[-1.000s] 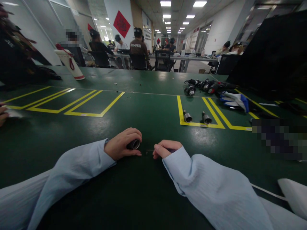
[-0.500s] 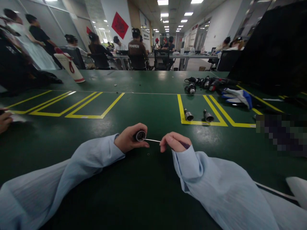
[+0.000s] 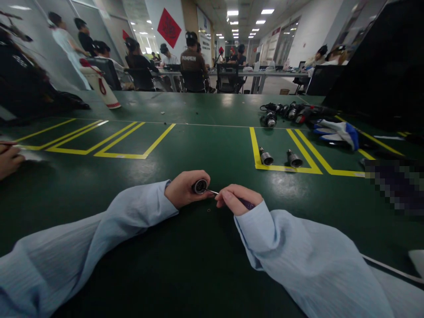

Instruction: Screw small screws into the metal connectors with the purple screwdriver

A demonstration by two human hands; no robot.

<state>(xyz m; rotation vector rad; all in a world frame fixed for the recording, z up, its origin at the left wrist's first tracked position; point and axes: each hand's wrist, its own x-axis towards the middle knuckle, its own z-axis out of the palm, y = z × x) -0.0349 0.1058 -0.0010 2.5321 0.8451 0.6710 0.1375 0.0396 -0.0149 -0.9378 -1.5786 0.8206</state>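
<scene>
My left hand (image 3: 183, 189) is closed around a small metal cylinder (image 3: 200, 186), its open end turned toward my right hand. My right hand (image 3: 236, 199) pinches a thin screwdriver (image 3: 245, 203) with a dark handle; its shaft tip reaches into the cylinder's end. Both hands rest low over the green table (image 3: 212, 145), with pale blue sleeves behind them. A tiny screw (image 3: 208, 210) lies on the table just below the hands.
Two more metal cylinders (image 3: 266, 157) (image 3: 294, 159) lie in a yellow-taped box to the right. Beyond them are dark parts (image 3: 271, 118) and a white-and-blue glove (image 3: 338, 130). A paper cup (image 3: 101, 90) stands far left. Another person's hand (image 3: 8, 160) rests at the left edge. People sit at tables behind.
I lifted the cylinder off the table and turned its end toward my right hand. The screwdriver came up, went into it, and my right hand closed in toward the left.
</scene>
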